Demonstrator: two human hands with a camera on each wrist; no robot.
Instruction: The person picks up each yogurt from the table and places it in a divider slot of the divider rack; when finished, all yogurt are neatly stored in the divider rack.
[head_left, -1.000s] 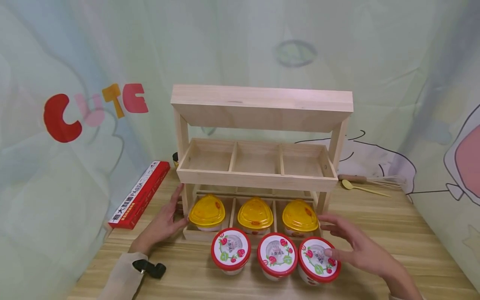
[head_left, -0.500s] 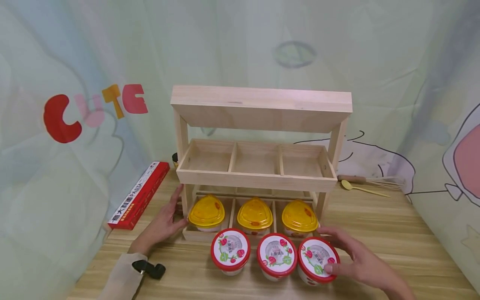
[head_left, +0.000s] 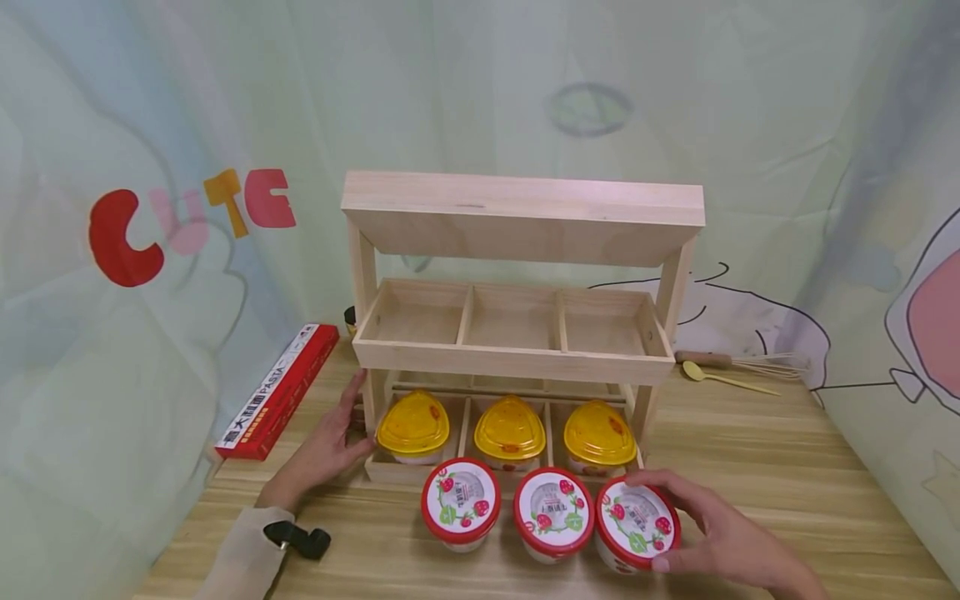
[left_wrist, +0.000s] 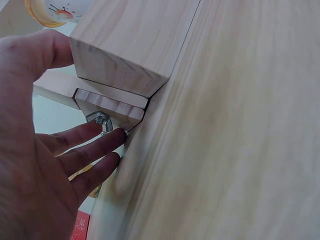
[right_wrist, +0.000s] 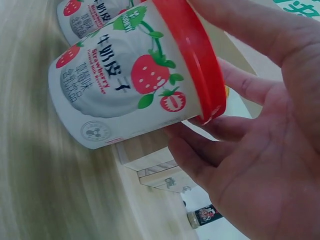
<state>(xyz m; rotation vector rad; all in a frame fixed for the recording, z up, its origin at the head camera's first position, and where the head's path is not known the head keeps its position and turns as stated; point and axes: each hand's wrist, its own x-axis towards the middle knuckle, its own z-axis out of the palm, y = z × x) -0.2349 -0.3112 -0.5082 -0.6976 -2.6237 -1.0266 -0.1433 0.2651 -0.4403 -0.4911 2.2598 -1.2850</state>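
In the head view my right hand (head_left: pixel 720 533) holds the rightmost red-lidded strawberry cup (head_left: pixel 637 521) by its lid, thumb on the near rim and fingertips at the far side. The right wrist view shows that cup (right_wrist: pixel 125 75) close up beside my palm. Two matching cups, a middle one (head_left: pixel 553 512) and a left one (head_left: pixel 461 504), stand beside it before the wooden rack (head_left: pixel 517 358). My left hand (head_left: pixel 322 458) touches the rack's lower left side; in the left wrist view its fingers lie by a post with a metal fastener (left_wrist: pixel 102 120).
Three yellow-lidded cups, one of them in the middle (head_left: pixel 510 429), sit in the lower tray's compartments. The upper tray (head_left: pixel 513 317) has three compartments. A red pasta box (head_left: pixel 277 392) lies at left. At right lie a whisk (head_left: pixel 750 362) and a yellow spoon (head_left: pixel 727 377).
My right hand has come toward me and closed around the rightmost cup's lid; its thumb has shifted from the lid's top to the near rim. My left hand has stayed in place.
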